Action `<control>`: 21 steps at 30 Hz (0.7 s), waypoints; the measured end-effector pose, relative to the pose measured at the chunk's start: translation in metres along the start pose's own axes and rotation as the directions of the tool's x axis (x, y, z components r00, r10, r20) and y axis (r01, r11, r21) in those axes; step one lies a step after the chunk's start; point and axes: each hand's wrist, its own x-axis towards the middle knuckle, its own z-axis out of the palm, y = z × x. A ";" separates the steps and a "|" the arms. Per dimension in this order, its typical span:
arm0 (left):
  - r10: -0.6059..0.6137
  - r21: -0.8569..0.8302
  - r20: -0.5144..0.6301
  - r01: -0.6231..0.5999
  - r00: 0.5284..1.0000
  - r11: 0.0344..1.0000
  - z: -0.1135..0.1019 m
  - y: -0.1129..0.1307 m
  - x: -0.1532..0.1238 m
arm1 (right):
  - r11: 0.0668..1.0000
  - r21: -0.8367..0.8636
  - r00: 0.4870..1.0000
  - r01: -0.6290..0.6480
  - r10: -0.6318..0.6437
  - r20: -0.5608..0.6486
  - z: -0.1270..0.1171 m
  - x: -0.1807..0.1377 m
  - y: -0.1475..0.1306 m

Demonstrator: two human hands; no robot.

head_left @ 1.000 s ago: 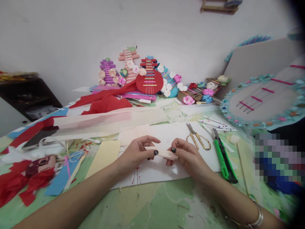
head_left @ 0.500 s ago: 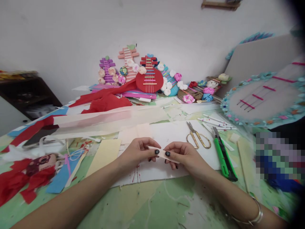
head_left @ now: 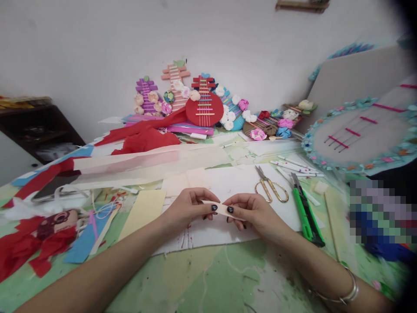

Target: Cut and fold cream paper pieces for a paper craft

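Note:
Between my two hands is a narrow pale cream strip (head_left: 223, 210), which looks like folded paper. My left hand (head_left: 192, 206) pinches its left part between thumb and fingers. The right part is pinched the same way by my right hand (head_left: 252, 211). The fingers largely cover both ends of the strip. Below the hands lies a white board (head_left: 215, 234) with a few red marks near its front edge. Gold-handled scissors (head_left: 271, 188) rest on the board just beyond my right hand. A green utility knife (head_left: 304, 213) lies to the right of them.
A yellow card (head_left: 143, 208) lies left of the board, with a blue strip (head_left: 86, 241) and red crepe paper (head_left: 52, 248) farther left. Several thin white sticks (head_left: 295, 167) lie behind the knife. Paper-craft lutes, one a red lute (head_left: 204, 108), stand along the wall. A large fan-like piece (head_left: 365, 134) juts in at right.
My right thumb has shifted very slightly to the right along the strip, and a little more of the strip shows between the thumbs. Nothing else visibly differs.

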 end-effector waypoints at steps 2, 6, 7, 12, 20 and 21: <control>-0.007 0.008 -0.003 0.007 1.000 1.000 0.000 0.001 0.000 | 0.999 -0.053 1.000 0.005 -0.005 -0.014 0.000 0.000 -0.001; -0.060 0.035 -0.035 0.062 0.998 0.998 0.001 0.005 -0.001 | 0.980 -0.200 0.998 0.016 -0.029 -0.061 0.000 -0.001 -0.002; -0.079 0.036 -0.045 0.080 0.996 0.996 0.001 0.006 -0.001 | 0.971 -0.236 0.997 0.024 -0.042 -0.071 -0.001 -0.002 -0.002; -0.133 0.008 -0.083 0.134 0.988 0.991 0.000 0.008 -0.002 | 0.937 -0.347 0.992 0.049 -0.085 -0.088 -0.003 -0.002 0.001; -0.095 -0.065 -0.069 0.091 0.993 0.994 -0.001 0.007 -0.002 | 0.956 -0.290 0.994 0.044 -0.071 -0.082 -0.002 -0.002 -0.001; -0.085 -0.071 -0.058 0.081 0.995 0.994 -0.001 0.007 -0.002 | 0.962 -0.272 0.995 0.038 -0.062 -0.078 -0.002 -0.002 -0.001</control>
